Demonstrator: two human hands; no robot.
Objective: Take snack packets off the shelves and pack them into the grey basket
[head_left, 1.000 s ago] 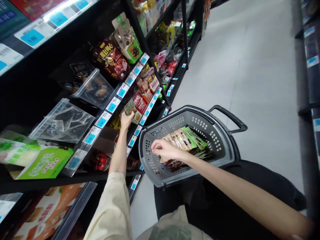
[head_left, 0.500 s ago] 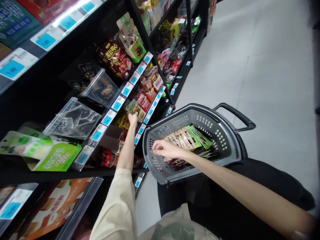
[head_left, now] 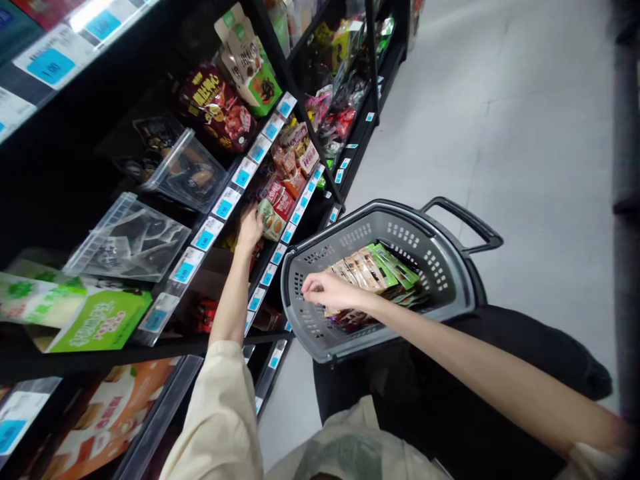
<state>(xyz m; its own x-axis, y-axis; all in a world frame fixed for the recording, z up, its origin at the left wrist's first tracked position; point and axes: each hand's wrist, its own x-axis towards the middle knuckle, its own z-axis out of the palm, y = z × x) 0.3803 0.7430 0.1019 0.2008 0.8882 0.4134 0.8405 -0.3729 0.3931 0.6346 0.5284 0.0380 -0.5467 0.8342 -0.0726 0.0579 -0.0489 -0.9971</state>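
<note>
My left hand [head_left: 251, 227] reaches into a lower shelf, beside a small pale green box [head_left: 271, 220] with round egg-like pictures. Its thumb side is at the box's near edge; the other fingers are hidden behind the hand and in shadow. Over the near left part of a grey basket [head_left: 320, 343], my right hand [head_left: 327, 291] hovers with fingers curled together and nothing visible in them. Inside the basket lies a row of flat snack packets [head_left: 357, 270], beige ones beside green ones. A red box [head_left: 280, 198] stands just past the pale green one.
Blue-and-white price tags line the shelf edges [head_left: 206, 237]. On the shelf above are clear plastic bins [head_left: 133, 240], a dark red snack bag [head_left: 215, 107] and a green box [head_left: 107, 319]. The basket's black handle [head_left: 467, 223] sticks out over the pale floor [head_left: 540, 153].
My left hand has shifted from the front of the pale green box to its left side, deeper into the shelf. The right hand stays over the basket. The view has shifted slightly.
</note>
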